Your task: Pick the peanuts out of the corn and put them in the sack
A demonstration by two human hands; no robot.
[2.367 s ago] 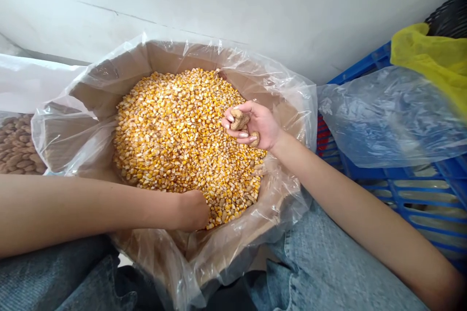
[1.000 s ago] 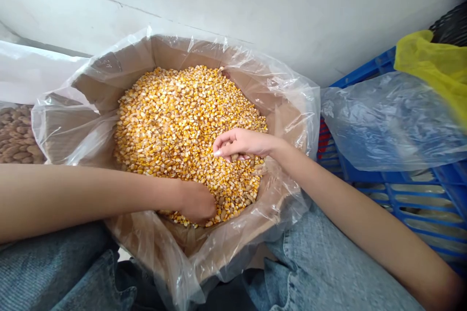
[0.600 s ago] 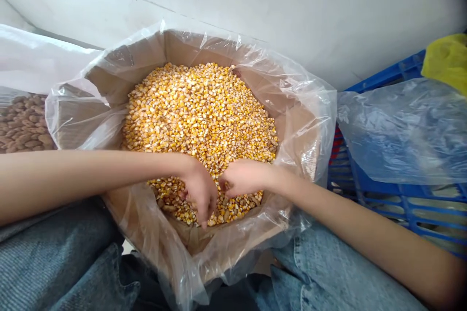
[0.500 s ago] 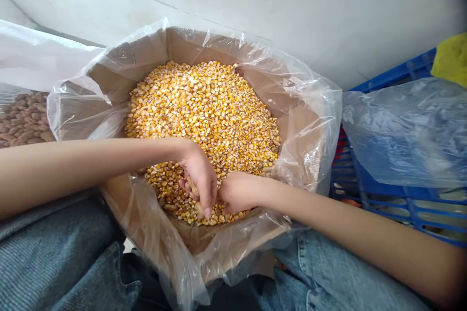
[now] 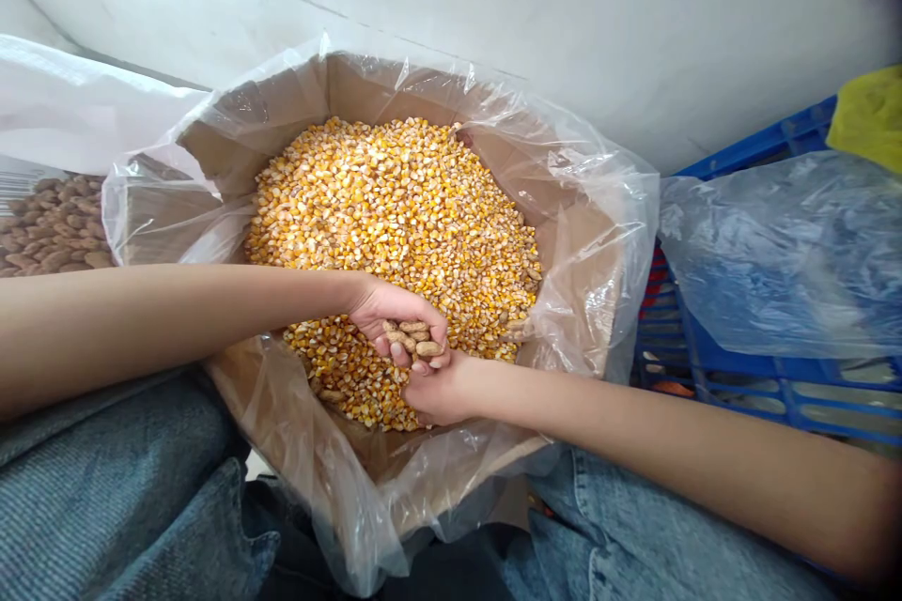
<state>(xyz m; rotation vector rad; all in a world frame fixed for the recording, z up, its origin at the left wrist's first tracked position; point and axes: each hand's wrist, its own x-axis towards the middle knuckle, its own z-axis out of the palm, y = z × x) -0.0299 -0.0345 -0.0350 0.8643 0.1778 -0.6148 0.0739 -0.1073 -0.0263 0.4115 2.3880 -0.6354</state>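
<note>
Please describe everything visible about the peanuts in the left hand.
The peanuts are a few tan, unshelled pods with rough, wrinkled shells. They lie bunched in the cupped left hand, palm up, just above the corn near the box's front edge. The right hand touches the left hand's fingertips from below.

Right hand (image 5: 441, 387): carried peanuts above the far right of the corn (image 5: 395, 216) earlier, then crossed to the near edge and touched the left hand.
Left hand (image 5: 395, 319): was dug into the corn; it lifted and turned palm-up.
Peanuts (image 5: 412, 338): passed from right hand into left palm.
</note>
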